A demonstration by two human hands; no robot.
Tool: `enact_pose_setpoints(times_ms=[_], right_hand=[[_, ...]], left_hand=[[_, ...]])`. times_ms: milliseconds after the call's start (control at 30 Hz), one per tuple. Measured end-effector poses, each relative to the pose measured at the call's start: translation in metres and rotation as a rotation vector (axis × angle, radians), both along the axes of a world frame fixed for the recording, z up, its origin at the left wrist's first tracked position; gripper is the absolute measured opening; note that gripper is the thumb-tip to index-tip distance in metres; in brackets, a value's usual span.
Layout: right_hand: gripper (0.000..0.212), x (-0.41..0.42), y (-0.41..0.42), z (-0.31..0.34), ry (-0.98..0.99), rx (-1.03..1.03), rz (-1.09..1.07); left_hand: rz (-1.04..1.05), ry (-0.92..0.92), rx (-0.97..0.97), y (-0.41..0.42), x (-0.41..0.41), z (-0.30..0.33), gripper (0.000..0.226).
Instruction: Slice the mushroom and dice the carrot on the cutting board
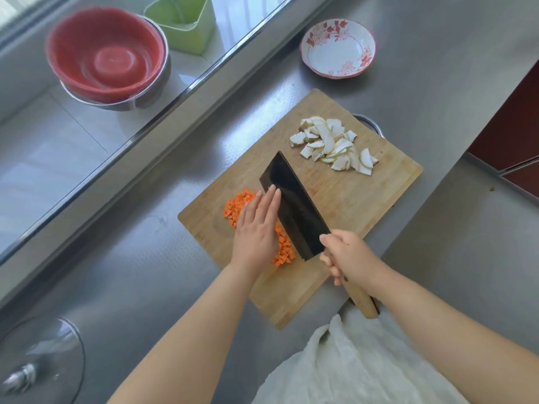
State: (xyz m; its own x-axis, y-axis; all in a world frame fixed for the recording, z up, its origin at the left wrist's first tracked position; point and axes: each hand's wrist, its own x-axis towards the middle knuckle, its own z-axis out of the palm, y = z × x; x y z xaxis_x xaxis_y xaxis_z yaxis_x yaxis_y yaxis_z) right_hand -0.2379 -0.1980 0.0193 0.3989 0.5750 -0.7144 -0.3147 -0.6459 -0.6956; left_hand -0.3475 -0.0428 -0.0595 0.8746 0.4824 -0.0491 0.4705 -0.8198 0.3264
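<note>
A wooden cutting board (364, 199) lies on the steel counter. A heap of white mushroom slices (332, 144) sits at its far end. Small orange carrot cubes (236, 207) lie along its left side, partly hidden under my left hand (258, 225). That hand is flat with straight fingers, its fingertips against the side of a dark cleaver blade (294, 208). My right hand (348, 255) grips the cleaver's wooden handle (363, 301). The blade stands tilted on the board beside the carrot cubes.
A white bowl with red leaf pattern (338, 49) stands beyond the board. A red basket in a steel bowl (108, 56) and a green container (183, 21) sit on the window ledge at the left. A glass lid (38, 363) lies at the lower left.
</note>
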Motion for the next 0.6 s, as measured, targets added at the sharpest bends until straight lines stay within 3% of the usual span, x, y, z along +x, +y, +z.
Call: enact_pose_setpoints(times_ms=[100,233,400,500,600], right_hand=[[0.022,0.009,-0.009,0.003,0.100,-0.005,-0.016],[0.024,0.027,-0.018,0.009,0.172,-0.003,0.009],[0.026,0.068,-0.018,0.017,0.186,-0.020,0.127],[0.046,0.094,-0.016,0.016,0.072,-0.029,0.245],[0.045,0.111,-0.017,0.008,-0.146,0.022,0.402]], left_hand=[[0.034,0.066,0.048,-0.011,0.002,-0.001,0.087],[0.125,0.171,0.042,-0.015,0.009,0.005,0.074],[0.345,0.048,-0.014,-0.016,0.019,0.018,0.042],[0.487,-0.132,-0.003,-0.014,0.026,0.019,0.020],[0.625,-0.144,-0.021,-0.013,0.034,0.024,0.007]])
